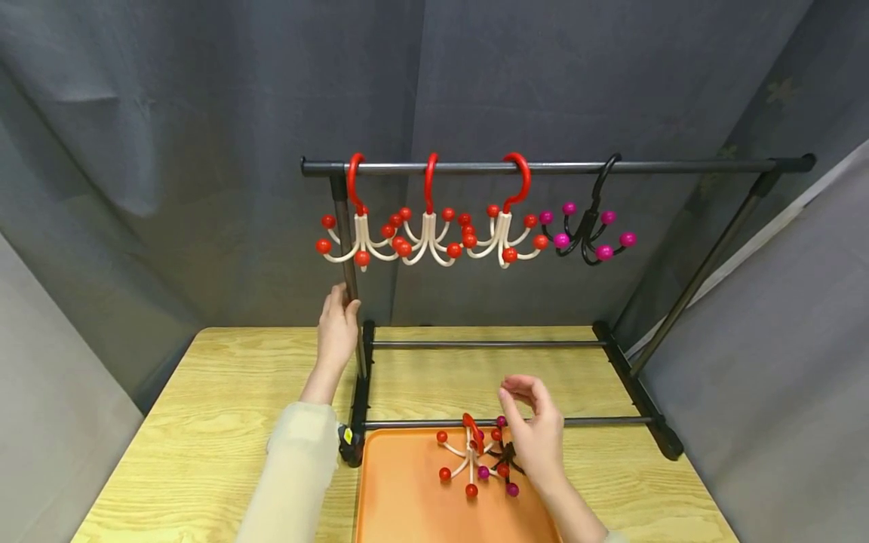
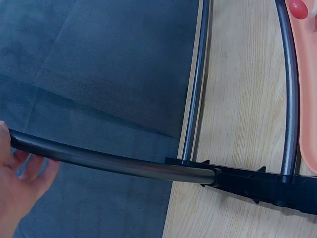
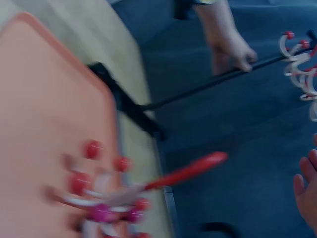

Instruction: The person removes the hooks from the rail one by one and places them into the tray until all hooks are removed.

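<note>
My left hand [image 1: 337,328] grips the left upright post [image 2: 109,161] of a black metal rack, fingers curled round the tube. Over the far right part of an orange tray [image 1: 394,483], my right hand [image 1: 536,430] is raised with loosely bent fingers and nothing in them. Just left of it in the tray lie a white multi-arm hanger [image 1: 471,456] with a red hook and red ball tips, and a black one [image 1: 505,455] with magenta balls, partly hidden behind the hand. The right wrist view is blurred; the white hanger's red hook [image 3: 188,171] points up there.
From the rack's top bar [image 1: 692,167] hang three white-and-red hangers [image 1: 429,234] and, right of them, a black one [image 1: 589,234] with magenta balls. The rack's black feet [image 1: 638,392] stand on a wooden table [image 1: 204,422]. Grey curtains [image 1: 237,151] hang behind.
</note>
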{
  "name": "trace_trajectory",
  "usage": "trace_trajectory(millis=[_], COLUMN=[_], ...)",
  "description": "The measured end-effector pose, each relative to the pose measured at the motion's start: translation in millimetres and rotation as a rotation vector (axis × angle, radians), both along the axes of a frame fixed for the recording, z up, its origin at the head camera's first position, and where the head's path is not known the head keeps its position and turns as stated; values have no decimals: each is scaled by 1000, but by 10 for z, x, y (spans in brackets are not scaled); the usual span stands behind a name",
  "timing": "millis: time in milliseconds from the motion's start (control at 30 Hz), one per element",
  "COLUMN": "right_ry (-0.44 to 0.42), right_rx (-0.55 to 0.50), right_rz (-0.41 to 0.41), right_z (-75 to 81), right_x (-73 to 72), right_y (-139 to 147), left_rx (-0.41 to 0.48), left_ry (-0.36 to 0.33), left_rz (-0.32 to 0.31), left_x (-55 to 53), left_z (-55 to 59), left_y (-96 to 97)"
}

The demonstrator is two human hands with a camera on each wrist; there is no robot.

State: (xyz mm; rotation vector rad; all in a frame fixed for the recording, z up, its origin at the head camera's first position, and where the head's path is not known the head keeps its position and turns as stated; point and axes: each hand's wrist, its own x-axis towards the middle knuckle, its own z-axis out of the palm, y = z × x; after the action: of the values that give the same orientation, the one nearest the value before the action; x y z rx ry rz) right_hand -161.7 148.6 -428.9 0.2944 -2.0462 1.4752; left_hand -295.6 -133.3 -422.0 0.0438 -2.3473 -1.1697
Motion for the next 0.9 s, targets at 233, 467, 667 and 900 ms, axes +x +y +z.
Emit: trace_trajectory(millis=[233,467,667,900], right_ry=[191,304,348,323], right_rx=[63,50,73,58], right_rz=[-44,-124,-212,-340], right_z=[667,932,1233,1646], right_x=[-103,-421,-722,-1000], right_y=[73,310,503,608], left_rx=[3,2,16,0], left_ry=[-11,22,4,-9], left_rz=[-2,-22,-16,-13], left_x=[8,9,20,27], left_z=[-6,-26,-26,-9], left_y=[-16,-27,-30,-42])
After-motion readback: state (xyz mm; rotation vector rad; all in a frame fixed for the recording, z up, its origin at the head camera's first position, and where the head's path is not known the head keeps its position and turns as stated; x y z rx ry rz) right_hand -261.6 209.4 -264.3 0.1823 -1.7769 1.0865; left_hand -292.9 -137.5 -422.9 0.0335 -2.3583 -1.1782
